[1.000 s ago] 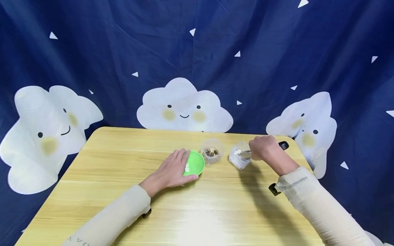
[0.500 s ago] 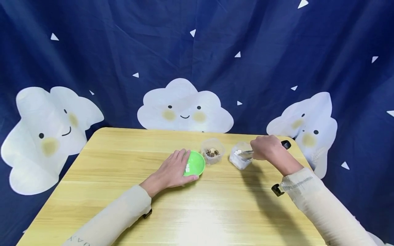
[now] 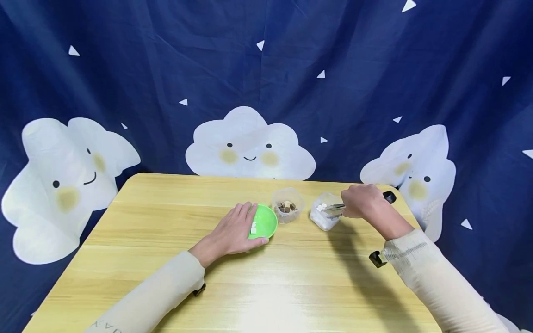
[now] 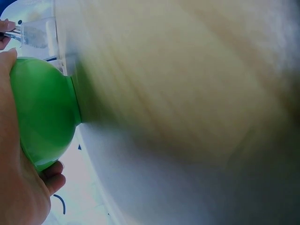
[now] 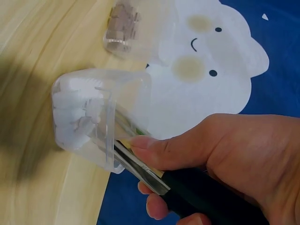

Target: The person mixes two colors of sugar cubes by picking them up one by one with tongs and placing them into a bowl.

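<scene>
My left hand (image 3: 234,230) grips a green bowl (image 3: 265,222) by its side, fingers over the far edge and thumb along the near edge. Some small white cubes (image 3: 253,228) lie inside the bowl. In my right hand (image 3: 361,201) is a pair of metal tongs (image 5: 140,169) with black handles (image 5: 211,194). Their tips reach into a clear plastic container (image 5: 131,84) of white cubes (image 5: 70,110), right among the cubes. Between bowl and container stands a second clear container (image 3: 288,194) with brown cubes (image 3: 286,206) at its bottom.
Everything stands on a light wooden table (image 3: 166,208), the two containers near its back edge. Behind it hangs a dark blue curtain (image 3: 158,55) with smiling white clouds (image 3: 250,134).
My right hand has shifted slightly to the right with the tongs, whose two arms now show apart in the container. My left hand and the bowl stay in place.
</scene>
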`<state>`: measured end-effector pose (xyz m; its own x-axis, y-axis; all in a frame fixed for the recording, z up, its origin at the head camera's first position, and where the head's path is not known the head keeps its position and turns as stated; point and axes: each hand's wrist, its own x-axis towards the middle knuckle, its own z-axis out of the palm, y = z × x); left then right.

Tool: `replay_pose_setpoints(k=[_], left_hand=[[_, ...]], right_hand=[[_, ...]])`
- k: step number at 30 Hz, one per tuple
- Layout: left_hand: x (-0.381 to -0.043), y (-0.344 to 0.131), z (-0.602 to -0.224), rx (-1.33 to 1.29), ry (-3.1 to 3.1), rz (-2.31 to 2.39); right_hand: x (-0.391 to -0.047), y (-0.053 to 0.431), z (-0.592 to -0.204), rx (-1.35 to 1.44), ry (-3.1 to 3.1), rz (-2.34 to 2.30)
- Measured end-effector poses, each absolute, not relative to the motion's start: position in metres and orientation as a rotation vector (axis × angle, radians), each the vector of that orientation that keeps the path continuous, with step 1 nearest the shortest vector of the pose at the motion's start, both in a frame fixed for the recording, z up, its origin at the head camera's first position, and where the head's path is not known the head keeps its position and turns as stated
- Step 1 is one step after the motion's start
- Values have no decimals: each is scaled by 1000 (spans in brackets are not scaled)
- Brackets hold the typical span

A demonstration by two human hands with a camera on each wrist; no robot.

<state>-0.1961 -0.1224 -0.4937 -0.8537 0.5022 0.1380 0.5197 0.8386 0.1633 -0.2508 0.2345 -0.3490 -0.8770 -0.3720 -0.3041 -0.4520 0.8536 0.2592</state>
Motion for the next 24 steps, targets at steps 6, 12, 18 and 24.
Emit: replay_pose_setpoints(k=[6,12,18,24], left_hand=[[-196,-123,-497,-807,-2931,-312],[-197,-122,-497,-809,-2933,-310],[-197,-122,-494,-813,-2931,-315],[-197,-122,-495,-816,-2921,-319]], right_hand=[[-250,232,-351,-636,2800,484],[-250,230,-350,-600,2780,462],[-251,230,-348,-567,2758,443],[-250,231,-350,-580,2742,452]])
